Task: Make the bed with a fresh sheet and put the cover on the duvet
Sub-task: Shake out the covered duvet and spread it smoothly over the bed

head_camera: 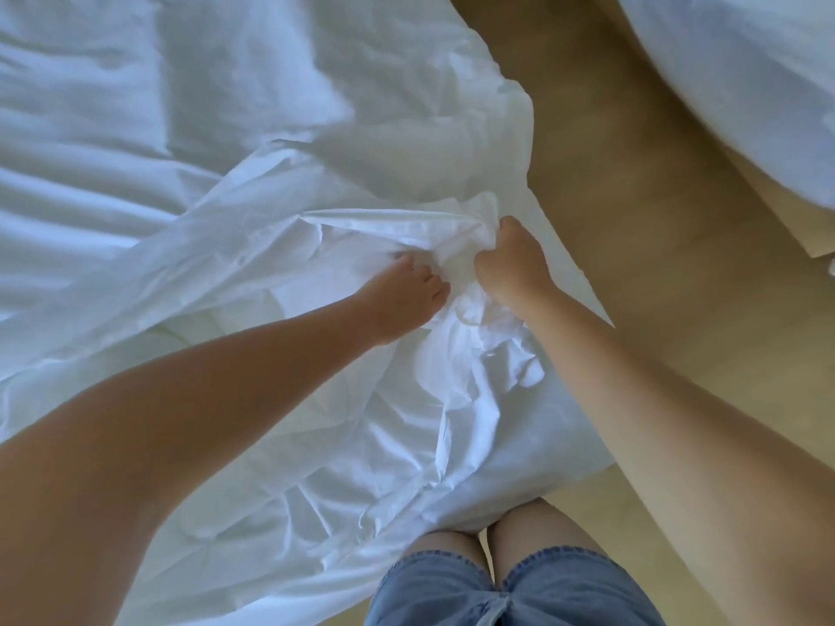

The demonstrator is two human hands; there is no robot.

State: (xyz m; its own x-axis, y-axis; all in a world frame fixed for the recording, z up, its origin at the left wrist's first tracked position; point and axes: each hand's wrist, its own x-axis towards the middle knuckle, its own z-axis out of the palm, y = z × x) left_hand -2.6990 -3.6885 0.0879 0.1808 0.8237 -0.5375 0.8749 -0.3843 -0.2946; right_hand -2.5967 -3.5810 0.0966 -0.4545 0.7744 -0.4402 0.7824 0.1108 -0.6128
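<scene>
Both grips clamp bunched white cloth: left grip [402, 295] and right grip [510, 268] close together, each curled into the cover [361, 422], heaped on the bed [113, 106] at its corner. Looks like hunting the cover's opening; next, part the edges wide for the duvet.

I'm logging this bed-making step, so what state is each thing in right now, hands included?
Crumpled white bedding fabric: bunched at the bed's edge, held by both hands.
Left hand: fingers curled into that fabric.
Right hand: fist gripping a gathered fold.
White layer covering the bed: spread out, wrinkled.
Other white bedding: at upper right, apart across the tan floor, untouched.
</scene>
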